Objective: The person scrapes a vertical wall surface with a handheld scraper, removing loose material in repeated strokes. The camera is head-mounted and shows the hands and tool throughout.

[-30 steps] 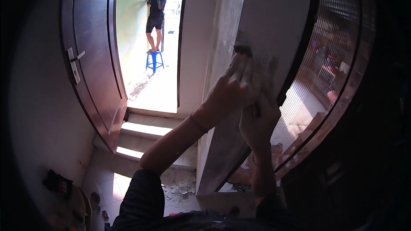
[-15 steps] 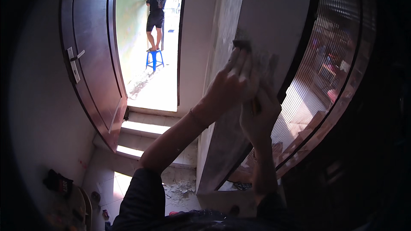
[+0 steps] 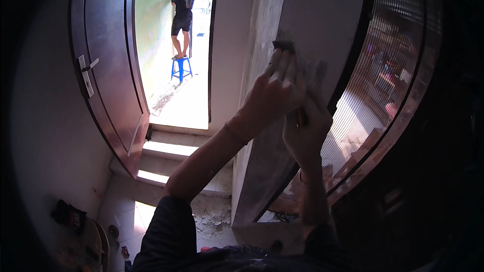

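Note:
Both of my hands are raised to a grey wall pillar [image 3: 327, 15] with a scraper [image 3: 284, 45], whose dark flat blade lies against the plaster. My left hand [image 3: 275, 83] has its fingers close together, pressed along the back of the blade. Below and to the right, my right hand [image 3: 307, 128] is closed around the handle, of which only a small orange-brown part shows. Dark, rough patches [image 3: 315, 73] mark the wall surface beside the blade.
A brown door [image 3: 108, 65] stands open at left. Beyond the doorway, a person [image 3: 183, 12] stands on a blue stool [image 3: 181, 69] facing a wall. Tiled steps [image 3: 174, 163] lead up there. Plaster flakes [image 3: 214, 221] litter the floor. A ribbed screen [image 3: 375, 90] is at right.
The scraper and my hands have shifted slightly up the wall, and more of the blade's dark edge shows. Both hands keep their hold.

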The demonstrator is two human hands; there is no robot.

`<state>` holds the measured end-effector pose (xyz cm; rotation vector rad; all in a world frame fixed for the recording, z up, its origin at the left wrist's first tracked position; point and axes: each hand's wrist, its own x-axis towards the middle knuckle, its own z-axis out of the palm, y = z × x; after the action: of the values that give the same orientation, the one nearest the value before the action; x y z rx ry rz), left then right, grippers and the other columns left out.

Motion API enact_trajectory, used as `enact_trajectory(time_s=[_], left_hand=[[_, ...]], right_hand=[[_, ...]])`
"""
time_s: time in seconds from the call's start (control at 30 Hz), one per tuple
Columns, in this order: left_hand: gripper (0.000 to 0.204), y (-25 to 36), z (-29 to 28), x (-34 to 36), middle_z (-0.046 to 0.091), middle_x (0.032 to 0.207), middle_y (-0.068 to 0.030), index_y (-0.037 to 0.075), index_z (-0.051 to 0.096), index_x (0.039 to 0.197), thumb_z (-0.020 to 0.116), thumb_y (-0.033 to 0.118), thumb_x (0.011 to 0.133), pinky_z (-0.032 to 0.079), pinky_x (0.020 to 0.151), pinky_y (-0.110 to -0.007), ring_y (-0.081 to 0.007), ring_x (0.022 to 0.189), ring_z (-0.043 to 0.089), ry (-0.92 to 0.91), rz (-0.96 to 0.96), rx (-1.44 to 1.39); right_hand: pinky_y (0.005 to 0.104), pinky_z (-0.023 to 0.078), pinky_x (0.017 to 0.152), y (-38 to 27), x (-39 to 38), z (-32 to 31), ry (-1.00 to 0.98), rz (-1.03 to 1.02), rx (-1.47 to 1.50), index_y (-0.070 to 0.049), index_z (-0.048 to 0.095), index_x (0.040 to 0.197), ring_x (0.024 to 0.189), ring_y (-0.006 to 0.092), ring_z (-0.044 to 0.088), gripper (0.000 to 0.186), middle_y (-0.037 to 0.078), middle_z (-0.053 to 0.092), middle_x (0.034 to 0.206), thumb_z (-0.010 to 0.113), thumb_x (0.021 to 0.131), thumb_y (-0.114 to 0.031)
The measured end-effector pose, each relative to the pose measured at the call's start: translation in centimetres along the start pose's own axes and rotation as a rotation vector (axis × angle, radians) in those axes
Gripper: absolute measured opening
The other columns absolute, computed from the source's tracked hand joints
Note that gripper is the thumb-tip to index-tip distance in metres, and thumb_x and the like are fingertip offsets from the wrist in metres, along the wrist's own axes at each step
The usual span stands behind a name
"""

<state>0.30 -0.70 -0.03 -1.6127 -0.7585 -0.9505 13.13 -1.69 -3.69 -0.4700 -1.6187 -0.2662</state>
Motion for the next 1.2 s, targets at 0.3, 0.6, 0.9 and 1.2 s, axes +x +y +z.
enact_trajectory(time_s=[0.3, 0.6, 0.9, 1.2], left_hand=[[0.026, 0.0, 0.4, 0.0, 0.066, 0.122, -0.0292, -0.005, 0.068, 0.103, 0.067, 0.005, 0.079, 0.05, 0.106, -0.047, -0.0404, 0.12, 0.063, 0.035, -0.008, -0.008], [0.026, -0.6, 0.1, 0.6, 0.066, 0.123, -0.0266, -0.006, 0.067, 0.104, 0.068, 0.002, 0.079, 0.052, 0.105, -0.045, -0.0379, 0.119, 0.065, 0.051, -0.041, -0.021], [0.028, -0.6, -0.5, 0.5, 0.067, 0.123, -0.0265, -0.007, 0.067, 0.107, 0.068, 0.003, 0.081, 0.049, 0.108, -0.044, -0.0375, 0.121, 0.064, 0.019, -0.079, -0.101], [0.027, -1.0, -0.3, 0.2, 0.067, 0.122, -0.0269, -0.006, 0.068, 0.107, 0.067, 0.004, 0.082, 0.049, 0.108, -0.046, -0.0394, 0.121, 0.063, 0.006, -0.041, -0.15]], right_hand=[[0.0358, 0.055, 0.071, 0.1, -0.3, -0.2, -0.031, 0.071, -0.029, 0.004, 0.069, 0.11, 0.086, 0.0285, 0.072, 0.025, 0.018, 0.07, 0.1, 0.069, 0.086, -0.005], [0.0328, 0.055, 0.069, -0.7, 0.5, 0.2, 0.006, 0.0, -0.028, 0.003, 0.069, 0.111, 0.085, 0.0258, 0.072, 0.025, 0.016, 0.069, 0.098, 0.069, 0.087, -0.002], [0.0341, 0.056, 0.071, -1.0, 0.8, -0.1, -0.009, 0.027, -0.046, 0.005, 0.069, 0.106, 0.083, 0.0293, 0.072, 0.022, 0.016, 0.069, 0.096, 0.069, 0.085, 0.0], [0.0361, 0.056, 0.073, -1.1, 0.7, 0.0, -0.015, 0.025, -0.039, 0.007, 0.069, 0.108, 0.088, 0.0312, 0.073, 0.023, 0.018, 0.07, 0.103, 0.068, 0.086, 0.0]])
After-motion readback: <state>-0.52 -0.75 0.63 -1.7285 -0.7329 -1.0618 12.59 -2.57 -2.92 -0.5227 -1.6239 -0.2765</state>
